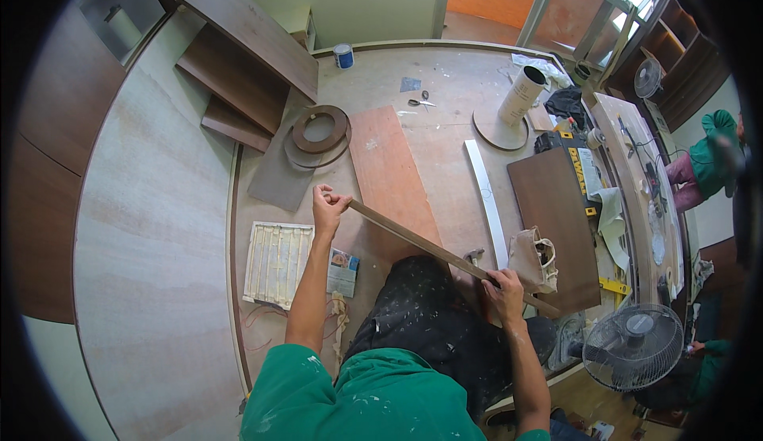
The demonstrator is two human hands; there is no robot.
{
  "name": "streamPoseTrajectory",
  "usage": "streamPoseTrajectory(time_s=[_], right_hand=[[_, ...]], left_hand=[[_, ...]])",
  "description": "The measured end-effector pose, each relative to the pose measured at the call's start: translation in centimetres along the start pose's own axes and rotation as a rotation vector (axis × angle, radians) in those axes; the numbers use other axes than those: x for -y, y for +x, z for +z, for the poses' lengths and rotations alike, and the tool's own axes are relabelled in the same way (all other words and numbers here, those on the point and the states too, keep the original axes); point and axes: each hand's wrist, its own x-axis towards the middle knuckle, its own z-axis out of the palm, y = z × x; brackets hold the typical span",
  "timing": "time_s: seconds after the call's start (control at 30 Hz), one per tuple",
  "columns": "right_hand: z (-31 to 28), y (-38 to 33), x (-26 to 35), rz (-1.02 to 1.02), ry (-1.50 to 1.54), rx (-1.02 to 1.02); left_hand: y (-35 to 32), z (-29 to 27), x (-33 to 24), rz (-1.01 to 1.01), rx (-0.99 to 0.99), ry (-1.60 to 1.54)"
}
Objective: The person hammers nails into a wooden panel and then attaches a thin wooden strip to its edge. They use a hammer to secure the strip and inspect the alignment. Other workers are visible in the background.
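Head view: I'm watching the left hand [330,206] pinching a long brown strip [413,237] near one end, fingers partly covering it, while the right hand [504,288] is gripping farther along. The strip is slanting above dark trousers [417,310] and partly hiding a hammer-like tool [474,254]. Picture's edge is cutting off a co-worker [709,371] beyond the fan [633,347].

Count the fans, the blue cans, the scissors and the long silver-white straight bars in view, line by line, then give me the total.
Fans: 2
Blue can: 1
Scissors, pair: 1
Silver-white straight bar: 1
Total: 5
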Motion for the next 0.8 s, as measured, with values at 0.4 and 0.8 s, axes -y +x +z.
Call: streamPoseTrajectory(time_s=[0.4, 0.8], right_hand=[[0.3, 0.1, -0.1, -0.029, -0.031, 0.023], [0.6, -0.7, 0.3, -0.039, -0.075, 0.049]], left_hand=[[-1.0, -0.4, 1.3, 0.046, -0.107, -0.064], [-5.2, 0.6, 2.5, 0.016, -0.025, 0.081]])
